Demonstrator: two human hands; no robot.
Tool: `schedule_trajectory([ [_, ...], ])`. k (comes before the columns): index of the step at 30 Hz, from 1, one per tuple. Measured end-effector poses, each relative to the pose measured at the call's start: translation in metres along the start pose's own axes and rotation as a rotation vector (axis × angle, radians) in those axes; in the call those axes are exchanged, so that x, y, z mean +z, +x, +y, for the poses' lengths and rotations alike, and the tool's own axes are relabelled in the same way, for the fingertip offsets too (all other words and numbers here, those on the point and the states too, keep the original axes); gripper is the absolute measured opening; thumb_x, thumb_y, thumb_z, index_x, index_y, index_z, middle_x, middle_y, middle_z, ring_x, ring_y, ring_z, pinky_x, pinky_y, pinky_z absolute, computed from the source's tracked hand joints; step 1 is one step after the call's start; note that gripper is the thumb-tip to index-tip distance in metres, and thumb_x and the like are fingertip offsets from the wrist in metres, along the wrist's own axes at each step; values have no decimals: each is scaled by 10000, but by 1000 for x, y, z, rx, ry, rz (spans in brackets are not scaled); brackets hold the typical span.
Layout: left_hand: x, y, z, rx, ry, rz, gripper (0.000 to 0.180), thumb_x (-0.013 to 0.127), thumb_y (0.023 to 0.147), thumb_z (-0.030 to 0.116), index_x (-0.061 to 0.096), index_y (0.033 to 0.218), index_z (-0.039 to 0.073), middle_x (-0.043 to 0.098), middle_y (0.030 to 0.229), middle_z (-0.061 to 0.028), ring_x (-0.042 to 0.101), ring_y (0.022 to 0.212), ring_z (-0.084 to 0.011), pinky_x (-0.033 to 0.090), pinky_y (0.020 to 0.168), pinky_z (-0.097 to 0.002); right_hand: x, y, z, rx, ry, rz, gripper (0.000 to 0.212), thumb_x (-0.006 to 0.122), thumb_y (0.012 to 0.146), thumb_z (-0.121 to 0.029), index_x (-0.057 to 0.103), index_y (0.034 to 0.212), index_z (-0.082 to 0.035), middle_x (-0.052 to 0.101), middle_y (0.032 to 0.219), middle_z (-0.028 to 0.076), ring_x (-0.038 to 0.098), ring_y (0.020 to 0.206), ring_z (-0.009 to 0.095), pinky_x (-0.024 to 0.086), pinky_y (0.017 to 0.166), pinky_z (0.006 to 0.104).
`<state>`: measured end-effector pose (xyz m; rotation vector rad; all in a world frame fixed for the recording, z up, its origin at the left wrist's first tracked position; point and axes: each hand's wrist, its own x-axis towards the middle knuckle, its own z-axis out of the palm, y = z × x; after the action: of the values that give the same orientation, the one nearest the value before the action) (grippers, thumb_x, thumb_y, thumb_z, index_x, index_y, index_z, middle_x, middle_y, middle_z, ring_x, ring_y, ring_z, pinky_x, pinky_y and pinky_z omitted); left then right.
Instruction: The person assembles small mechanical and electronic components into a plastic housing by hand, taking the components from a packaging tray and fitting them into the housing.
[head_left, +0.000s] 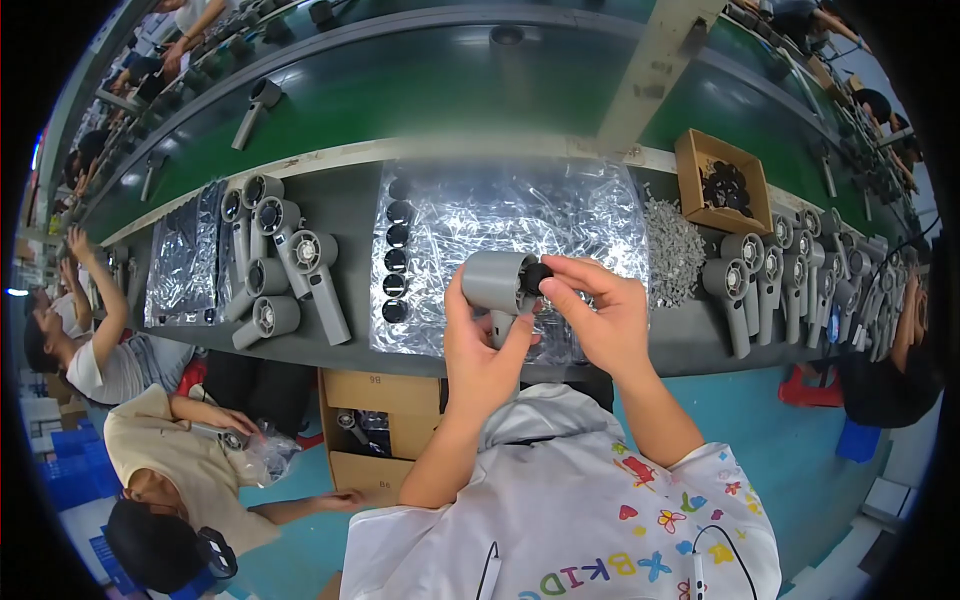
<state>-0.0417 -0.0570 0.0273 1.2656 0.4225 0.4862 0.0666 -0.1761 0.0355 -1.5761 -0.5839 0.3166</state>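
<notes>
My left hand (474,352) is wrapped round a grey handheld fan (488,279), its barrel lying sideways and its handle pointing down into my palm. The barrel's open end faces right. Between the thumb and fingers of my right hand (610,312) is a small round black cap (537,277), right at that open end; whether it touches the fan inside I cannot tell. Below both hands lies a clear plastic sheet (560,200) on the dark bench. Along its left side runs a column of several round black caps (396,236).
Several grey fans (314,252) lie left of the sheet, and more fans (738,282) crowd the right. A cardboard tray (691,165) of black parts stands beside a heap of small pale pieces (674,250). Beyond runs a green conveyor (390,105). A co-worker (175,450) sits at lower left.
</notes>
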Motion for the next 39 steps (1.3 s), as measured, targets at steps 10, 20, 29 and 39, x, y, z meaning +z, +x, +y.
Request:
schedule_trajectory([
  [10,-6,0,-4,86,61,24,740,653,932,-27,244,1548,-2,558,1306,-174,689,1054,-221,608,760,-302,8,-1,-4,73,111,11,288,759,907,-12,732,1190,32,768,1059,130,693,998,148,544,889,292],
  [20,-3,2,-7,171,139,72,745,668,919,-16,264,1544,-26,560,1311,-180,680,1064,-219,591,807,-313,23,-3,-5,122,315,106,297,770,906,-17,726,1193,45,753,1081,155,716,936,169,585,860,302],
  [29,0,2,-10,162,173,84,735,652,919,-27,262,1541,-25,547,1323,-192,664,1098,-241,593,871,-361,26,-5,1,111,330,114,292,757,900,17,735,1192,27,735,1112,155,705,972,186,607,833,300],
  [39,10,-3,-14,61,116,42,728,624,931,-48,231,1543,-19,552,1303,-189,692,1047,-237,608,777,-317,12,-19,11,36,293,70,294,701,947,9,712,1240,31,684,1228,153,655,1103,188,555,927,298],
])
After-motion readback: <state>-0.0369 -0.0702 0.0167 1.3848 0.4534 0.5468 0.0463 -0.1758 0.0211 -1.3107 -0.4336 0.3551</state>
